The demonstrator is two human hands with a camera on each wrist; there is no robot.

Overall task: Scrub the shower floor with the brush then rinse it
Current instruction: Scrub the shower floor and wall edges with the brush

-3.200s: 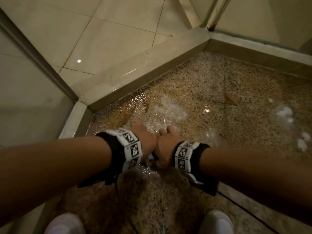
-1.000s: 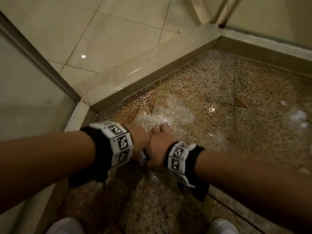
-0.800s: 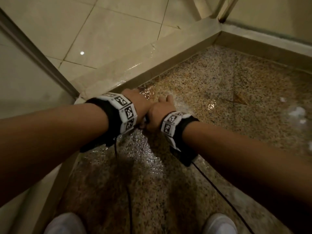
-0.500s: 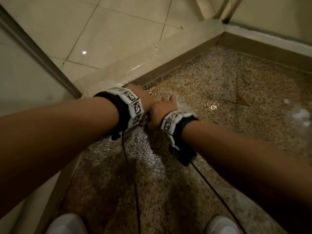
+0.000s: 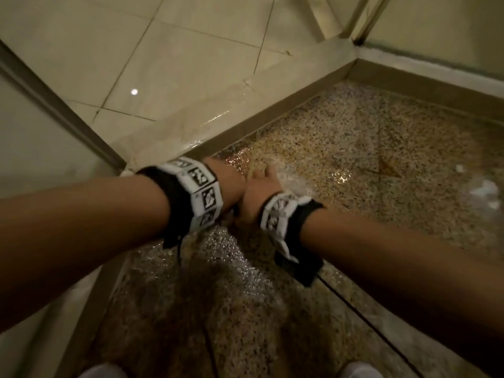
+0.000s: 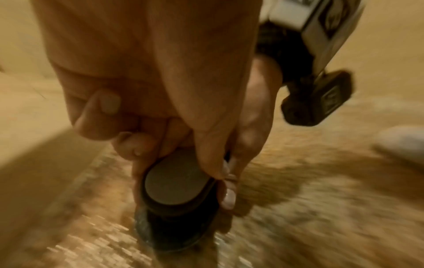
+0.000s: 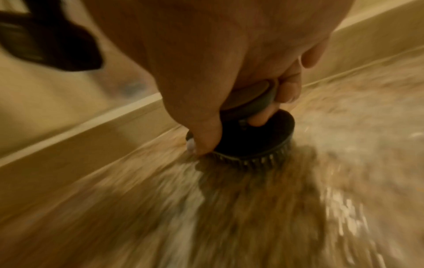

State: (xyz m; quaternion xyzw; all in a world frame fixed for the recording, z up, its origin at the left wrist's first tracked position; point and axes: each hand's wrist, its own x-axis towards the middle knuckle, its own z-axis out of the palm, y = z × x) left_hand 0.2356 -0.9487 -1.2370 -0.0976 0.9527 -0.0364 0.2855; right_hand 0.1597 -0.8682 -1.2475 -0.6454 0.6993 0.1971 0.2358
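A round black scrub brush (image 7: 252, 141) with a grey-topped knob (image 6: 174, 181) stands bristles-down on the wet speckled shower floor (image 5: 381, 165). My left hand (image 5: 231, 181) and right hand (image 5: 259, 192) are pressed together over it, close to the raised curb (image 5: 245, 110). From the head view the brush is hidden under them. The left wrist view has my left hand (image 6: 149, 81) curled over the knob. In the right wrist view my right hand (image 7: 218, 63) grips the knob from above, its fingertips on the brush base.
A glass panel (image 5: 41, 137) closes the left side, and a door frame (image 5: 362, 23) stands at the far corner. White foam patches (image 5: 482, 189) lie on the floor at the right. My two white shoes (image 5: 101, 371) (image 5: 360, 369) are at the bottom edge. A thin cable (image 5: 368, 315) hangs from the right wrist.
Both hands have pushed the brush away from me, from mid-floor up to the curb. It now sits slightly right of where it was half a second ago, and the wrist views are blurred by motion.
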